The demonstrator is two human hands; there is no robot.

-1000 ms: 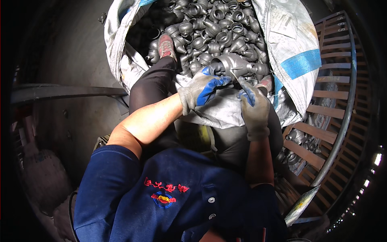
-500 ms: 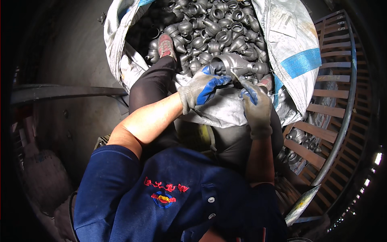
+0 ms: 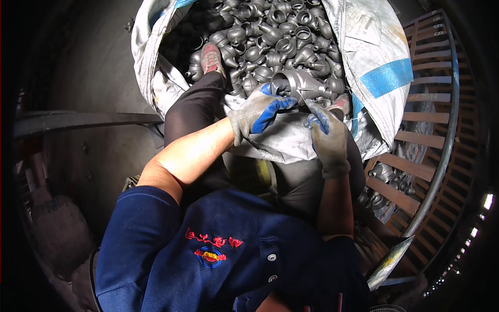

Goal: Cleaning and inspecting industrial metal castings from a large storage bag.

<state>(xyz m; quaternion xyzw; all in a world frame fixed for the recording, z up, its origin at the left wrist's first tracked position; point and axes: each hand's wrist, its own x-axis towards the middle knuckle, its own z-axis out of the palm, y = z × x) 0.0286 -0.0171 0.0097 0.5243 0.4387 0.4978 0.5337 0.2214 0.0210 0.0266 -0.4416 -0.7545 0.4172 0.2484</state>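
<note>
My left hand [image 3: 262, 113], in a grey knit glove with blue coating, grips a dark grey hollow part [image 3: 310, 85] by its wide open mouth. The part lies sideways, with its narrower neck toward the right. My right hand [image 3: 330, 136], gloved alike, is closed around a thin tool that looks like a slim blade [image 3: 303, 99]. Its tip is at the underside of the part, near the wide rim. The tool's handle is hidden in the fingers. Both hands are over the near edge of a large white woven sack [image 3: 283, 139].
Many similar grey parts [image 3: 260, 54] fill the sack. My shoe [image 3: 212, 58] rests among them at the left. A slatted rack with a curved metal rail [image 3: 451, 99] stands at the right, with more grey parts [image 3: 383, 174] beneath it. A metal bar [image 3: 88, 119] runs along the left.
The grey part has turned slightly in my left hand, its neck shifting a little downward. My right hand and the thin tool have barely moved; the whole view has shifted slightly.
</note>
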